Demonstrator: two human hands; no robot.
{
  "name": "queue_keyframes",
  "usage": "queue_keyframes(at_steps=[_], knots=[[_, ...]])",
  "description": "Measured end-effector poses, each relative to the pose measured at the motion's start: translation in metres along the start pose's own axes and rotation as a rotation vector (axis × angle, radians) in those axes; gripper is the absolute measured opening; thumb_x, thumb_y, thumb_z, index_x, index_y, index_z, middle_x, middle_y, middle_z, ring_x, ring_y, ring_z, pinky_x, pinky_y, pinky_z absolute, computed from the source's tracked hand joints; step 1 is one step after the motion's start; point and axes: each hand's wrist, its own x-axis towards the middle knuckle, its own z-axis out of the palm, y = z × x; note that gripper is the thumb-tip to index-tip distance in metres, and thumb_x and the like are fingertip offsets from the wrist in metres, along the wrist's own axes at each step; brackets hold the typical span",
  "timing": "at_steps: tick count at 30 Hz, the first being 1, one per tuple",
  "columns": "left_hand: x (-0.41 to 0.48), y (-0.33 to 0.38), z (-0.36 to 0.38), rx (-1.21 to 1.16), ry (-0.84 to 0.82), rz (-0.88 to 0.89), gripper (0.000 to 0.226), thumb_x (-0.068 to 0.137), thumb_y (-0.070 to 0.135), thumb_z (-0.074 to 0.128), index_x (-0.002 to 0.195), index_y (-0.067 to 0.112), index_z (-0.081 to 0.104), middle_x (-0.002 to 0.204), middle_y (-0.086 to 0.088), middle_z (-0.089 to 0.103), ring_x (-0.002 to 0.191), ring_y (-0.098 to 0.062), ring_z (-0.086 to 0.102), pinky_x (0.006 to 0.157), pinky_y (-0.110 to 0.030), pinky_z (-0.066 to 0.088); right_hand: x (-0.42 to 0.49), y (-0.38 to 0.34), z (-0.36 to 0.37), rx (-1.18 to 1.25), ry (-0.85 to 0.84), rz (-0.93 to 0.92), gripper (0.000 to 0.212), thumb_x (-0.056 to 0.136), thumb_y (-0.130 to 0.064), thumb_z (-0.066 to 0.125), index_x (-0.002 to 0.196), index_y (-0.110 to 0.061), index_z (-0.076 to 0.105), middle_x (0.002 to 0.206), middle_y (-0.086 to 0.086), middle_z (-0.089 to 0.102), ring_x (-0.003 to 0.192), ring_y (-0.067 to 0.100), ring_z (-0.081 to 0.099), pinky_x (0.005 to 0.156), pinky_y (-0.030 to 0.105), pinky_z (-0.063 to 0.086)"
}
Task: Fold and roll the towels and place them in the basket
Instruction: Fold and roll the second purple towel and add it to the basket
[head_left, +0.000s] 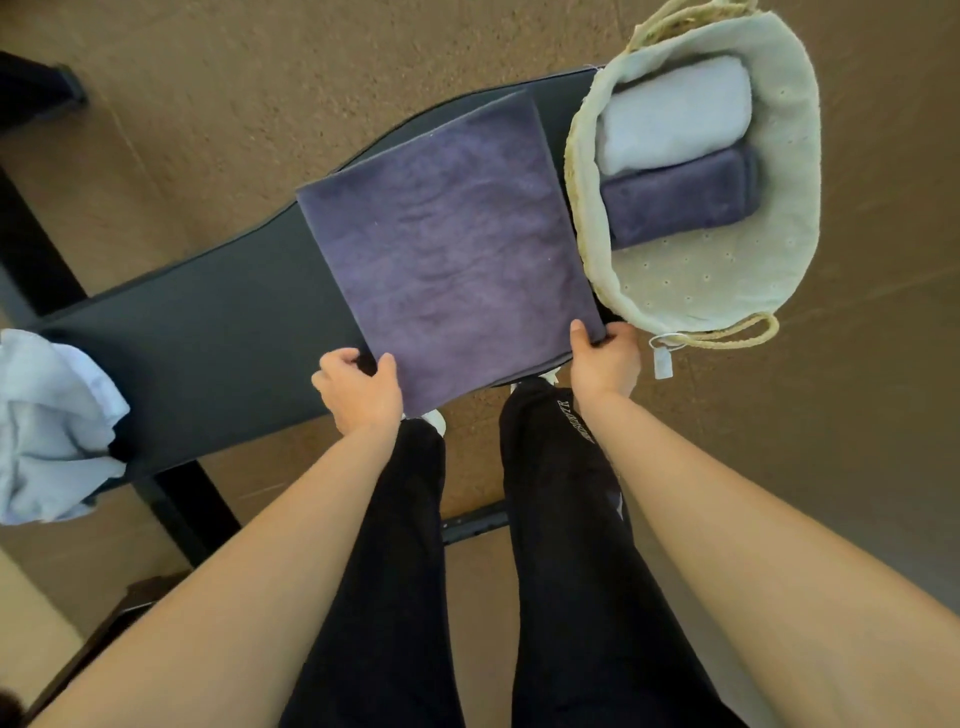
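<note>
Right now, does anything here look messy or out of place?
Only the light blue towel: it lies crumpled at the left end of the bench, partly hanging over the edge. The purple towel lies flat, left hand and right hand pinching its near corners; the basket holds two neat rolls.

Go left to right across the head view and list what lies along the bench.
crumpled pale blue towel → left hand, gripping a near corner → flat purple towel → right hand, gripping the other near corner → basket, with two rolled towels inside
</note>
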Motion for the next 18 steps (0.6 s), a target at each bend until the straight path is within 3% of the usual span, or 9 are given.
queue_keyframes(at_steps=[4, 6, 10, 13, 16, 18], knots=[[0.001, -0.027, 0.013, -0.305, -0.194, -0.517, 0.089, 0.078, 0.040, 0.087, 0.143, 0.013, 0.033, 0.143, -0.007, 0.047, 0.120, -0.030, 0.055, 0.100, -0.044, 0.048, 0.002, 0.001, 0.000, -0.066, -0.018, -0.002, 0.027, 0.097, -0.034, 0.063, 0.103, -0.007, 0.061, 0.094, 0.007, 0.066, 0.088, 0.030, 0.061, 0.078, 0.038, 0.047], [0.003, -0.033, 0.017, -0.399, -0.333, -0.647, 0.090, 0.077, 0.040, 0.089, 0.143, 0.013, 0.035, 0.140, -0.006, 0.055, 0.122, -0.030, 0.059, 0.101, -0.047, 0.051, -0.002, 0.003, -0.003, -0.062, -0.017, -0.018, 0.024, 0.098, -0.028, 0.064, 0.102, -0.005, 0.061, 0.089, 0.004, 0.061, 0.082, 0.026, 0.057, 0.075, 0.033, 0.042], [0.010, -0.049, 0.020, -0.423, -0.420, -0.562, 0.039, 0.091, 0.021, 0.079, 0.124, 0.013, 0.060, 0.118, -0.005, 0.072, 0.098, -0.019, 0.070, 0.073, -0.027, 0.049, -0.014, 0.012, -0.007, -0.053, -0.071, 0.017, 0.018, 0.094, -0.026, 0.070, 0.095, -0.012, 0.060, 0.090, 0.004, 0.064, 0.085, 0.028, 0.064, 0.081, 0.038, 0.053], [0.014, -0.060, 0.007, -0.382, -0.378, -0.499, 0.019, 0.091, 0.017, 0.079, 0.105, 0.014, 0.066, 0.095, -0.001, 0.070, 0.079, -0.013, 0.063, 0.073, -0.025, 0.051, -0.023, 0.024, -0.010, -0.032, -0.154, 0.090, 0.016, 0.094, -0.023, 0.071, 0.095, -0.020, 0.055, 0.091, 0.001, 0.066, 0.085, 0.028, 0.073, 0.085, 0.046, 0.061], [0.024, -0.072, -0.014, -0.439, -0.365, -0.499, 0.025, 0.079, 0.018, 0.088, 0.098, 0.013, 0.072, 0.097, -0.004, 0.075, 0.087, -0.016, 0.071, 0.088, -0.030, 0.057, -0.041, 0.030, -0.013, -0.035, -0.220, 0.129, 0.018, 0.096, -0.019, 0.069, 0.106, -0.020, 0.054, 0.104, 0.005, 0.068, 0.087, 0.023, 0.073, 0.087, 0.044, 0.062], [0.029, -0.076, -0.029, -0.481, -0.328, -0.487, 0.030, 0.079, 0.016, 0.089, 0.102, 0.011, 0.070, 0.100, -0.005, 0.075, 0.088, -0.017, 0.074, 0.082, -0.027, 0.059, -0.053, 0.033, -0.013, -0.024, -0.239, 0.146, 0.020, 0.098, -0.016, 0.066, 0.113, -0.020, 0.054, 0.107, 0.007, 0.068, 0.084, 0.019, 0.072, 0.087, 0.043, 0.062]])
